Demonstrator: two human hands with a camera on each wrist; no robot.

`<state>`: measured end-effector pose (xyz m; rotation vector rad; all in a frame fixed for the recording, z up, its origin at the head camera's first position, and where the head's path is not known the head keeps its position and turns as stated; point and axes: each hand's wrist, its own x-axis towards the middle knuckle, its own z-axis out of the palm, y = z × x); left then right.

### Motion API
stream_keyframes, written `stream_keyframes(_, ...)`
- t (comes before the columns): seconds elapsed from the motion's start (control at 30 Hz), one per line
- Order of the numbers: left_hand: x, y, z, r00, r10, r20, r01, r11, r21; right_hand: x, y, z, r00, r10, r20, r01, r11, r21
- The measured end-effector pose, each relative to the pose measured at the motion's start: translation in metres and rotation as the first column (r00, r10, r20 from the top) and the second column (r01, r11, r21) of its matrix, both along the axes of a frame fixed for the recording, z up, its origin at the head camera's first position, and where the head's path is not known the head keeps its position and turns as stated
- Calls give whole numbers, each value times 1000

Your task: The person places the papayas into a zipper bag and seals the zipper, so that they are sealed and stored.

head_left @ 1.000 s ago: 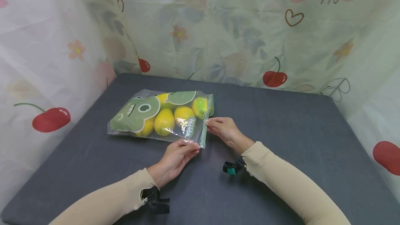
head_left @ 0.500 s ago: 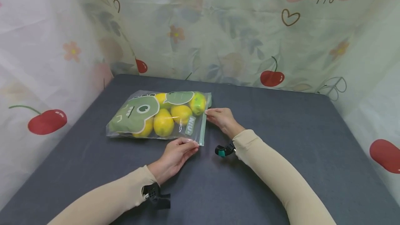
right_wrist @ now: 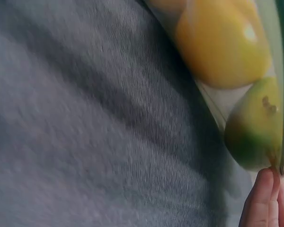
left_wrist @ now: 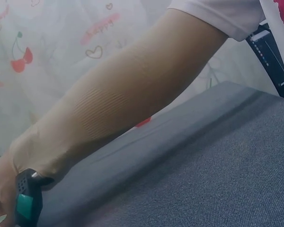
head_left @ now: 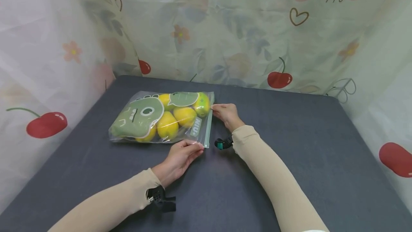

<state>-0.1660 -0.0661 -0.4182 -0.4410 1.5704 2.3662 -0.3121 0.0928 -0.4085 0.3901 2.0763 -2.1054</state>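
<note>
A clear zip bag (head_left: 138,121) with a green cartoon dinosaur print lies on the table, holding several plump yellow fruits (head_left: 167,125) and one greener fruit (head_left: 202,104). Its pale green zip strip (head_left: 208,128) faces right. My left hand (head_left: 181,156) pinches the near corner of the bag, beside the strip's near end. Farther along that strip, toward its far end, my right hand (head_left: 226,114) pinches the edge between thumb and fingers. In the right wrist view, fingertips (right_wrist: 261,189) grip the strip right by the greenish fruit. The left wrist view mostly shows my right sleeve (left_wrist: 109,94).
The dark grey table (head_left: 305,146) extends around the bag. Patterned curtains (head_left: 238,28) stand behind it and at both sides. Each wrist carries a small black camera, the left one (head_left: 159,197) hanging low over the table.
My right hand has slid along the zip strip away from me, from around its middle toward the far end. The left hand keeps its hold on the near corner. The bag's mouth looks flatter.
</note>
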Motion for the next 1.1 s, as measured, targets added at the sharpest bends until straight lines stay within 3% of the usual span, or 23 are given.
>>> stream_keyframes(0.3,3,-3,-1,1000,-12,-24,12,1000,-11,-16,-2,-4,997,-31,-71,40,992,120)
stream_keyframes(0.47,8,-3,-3,1000,-21,-4,21,1000,-14,-18,2,-6,998,-38,-59,48,983,179)
stream_keyframes(1.1,17,-3,-3,992,-126,-20,126,992,-17,-25,22,-3,996,-63,-71,77,973,217)
